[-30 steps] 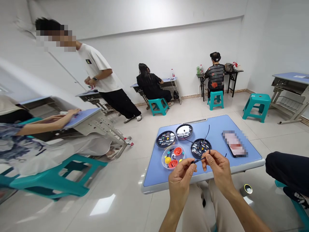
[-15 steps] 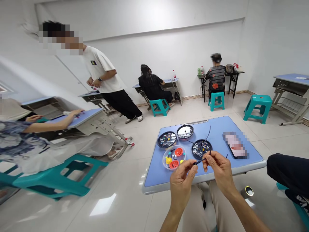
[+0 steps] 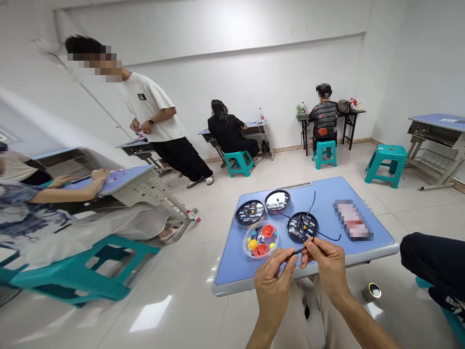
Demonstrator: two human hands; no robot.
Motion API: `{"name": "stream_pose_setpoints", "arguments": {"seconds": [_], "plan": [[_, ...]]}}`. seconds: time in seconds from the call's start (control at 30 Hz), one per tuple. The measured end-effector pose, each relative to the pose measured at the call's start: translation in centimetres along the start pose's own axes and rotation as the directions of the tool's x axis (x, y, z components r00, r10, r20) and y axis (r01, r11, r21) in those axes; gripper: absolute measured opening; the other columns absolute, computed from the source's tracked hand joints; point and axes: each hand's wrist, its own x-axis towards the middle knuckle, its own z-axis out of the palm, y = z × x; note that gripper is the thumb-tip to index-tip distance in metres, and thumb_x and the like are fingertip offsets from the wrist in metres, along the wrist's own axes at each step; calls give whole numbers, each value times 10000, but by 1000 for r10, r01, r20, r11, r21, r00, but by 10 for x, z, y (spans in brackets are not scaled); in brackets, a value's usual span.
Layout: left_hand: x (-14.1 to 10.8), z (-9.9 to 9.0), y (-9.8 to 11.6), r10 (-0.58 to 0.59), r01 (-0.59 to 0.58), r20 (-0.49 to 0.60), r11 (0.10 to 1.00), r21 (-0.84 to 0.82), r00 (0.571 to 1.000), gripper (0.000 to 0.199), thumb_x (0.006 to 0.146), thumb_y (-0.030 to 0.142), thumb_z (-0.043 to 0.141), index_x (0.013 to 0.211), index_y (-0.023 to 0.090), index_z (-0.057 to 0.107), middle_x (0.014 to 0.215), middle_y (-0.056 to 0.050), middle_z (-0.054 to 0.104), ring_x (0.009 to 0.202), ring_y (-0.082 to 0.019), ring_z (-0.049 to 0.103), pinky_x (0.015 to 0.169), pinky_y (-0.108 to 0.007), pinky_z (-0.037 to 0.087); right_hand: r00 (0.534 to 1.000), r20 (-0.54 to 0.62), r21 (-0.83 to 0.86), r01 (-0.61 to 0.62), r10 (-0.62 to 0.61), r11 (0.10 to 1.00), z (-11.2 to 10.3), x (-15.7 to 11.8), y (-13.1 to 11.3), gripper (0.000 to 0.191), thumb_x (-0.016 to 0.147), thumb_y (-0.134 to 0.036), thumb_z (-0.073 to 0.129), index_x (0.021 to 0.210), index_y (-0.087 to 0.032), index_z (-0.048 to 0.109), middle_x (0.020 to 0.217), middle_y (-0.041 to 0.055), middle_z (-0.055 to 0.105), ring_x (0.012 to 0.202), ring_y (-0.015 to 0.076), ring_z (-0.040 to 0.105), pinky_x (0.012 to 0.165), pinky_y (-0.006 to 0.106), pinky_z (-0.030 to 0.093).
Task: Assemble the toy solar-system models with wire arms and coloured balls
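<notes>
My left hand [image 3: 273, 283] pinches one end of a short, thin black tube [image 3: 299, 251] between thumb and fingers. On its other end, my right hand [image 3: 326, 259] is also closed in a pinch, just above the near edge of the desk. Beyond my fingers lies a round black printed disc [image 3: 292, 233] with several thin black tubes [image 3: 311, 206] spreading from it. To the left stands a clear round tub [image 3: 245, 247], holding red cups [image 3: 268, 230], a yellow cup [image 3: 252, 245] and small pieces. Exactly how the tube joins the others is hidden by my fingers.
Two more round black-rimmed pieces [image 3: 250, 212] sit at the desk's back left. A phone [image 3: 354, 220] lies on the right of the blue desk [image 3: 228, 271]. A dark cylinder [image 3: 372, 292] is on the floor. A person [image 3: 154, 111] stands ahead left; others sit around.
My right hand has shifted slightly, and the black strand that curved up above its fingers is lower now. Both pinches stay closed on the tube. The camera view has tilted a little.
</notes>
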Motion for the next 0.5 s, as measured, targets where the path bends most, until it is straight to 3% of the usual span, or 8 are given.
{"name": "stream_pose_setpoints", "arguments": {"seconds": [0.27, 0.37, 0.5], "plan": [[-7, 17, -6, -31, 35, 55, 996, -79, 998, 104, 805, 249, 682, 879, 219, 749, 747, -9, 742, 638, -149, 678, 604, -233, 562, 995, 59, -54, -76, 79, 996, -21, -1, -5, 340, 709, -474, 760, 798, -171, 634, 599, -11, 615, 542, 141, 571, 565, 273, 497], [13, 29, -3, -49, 57, 75, 993, -101, 996, 119, 813, 261, 669, 893, 212, 741, 784, -25, 738, 694, -161, 675, 653, -256, 559, 983, 152, -126, -81, 100, 989, -29, 22, -22, 317, 702, -453, 755, 717, -177, 599, 573, -14, 613, 521, 137, 566, 548, 273, 490], [54, 45, -12, -127, 153, 155, 974, -165, 980, 235, 794, 286, 677, 1006, 192, 710, 861, -45, 715, 761, -172, 656, 731, -296, 551, 978, 204, -221, -7, 53, 975, -32, 76, -38, 261, 684, -391, 747, 685, -175, 599, 551, -25, 614, 514, 128, 565, 551, 268, 482]]}}
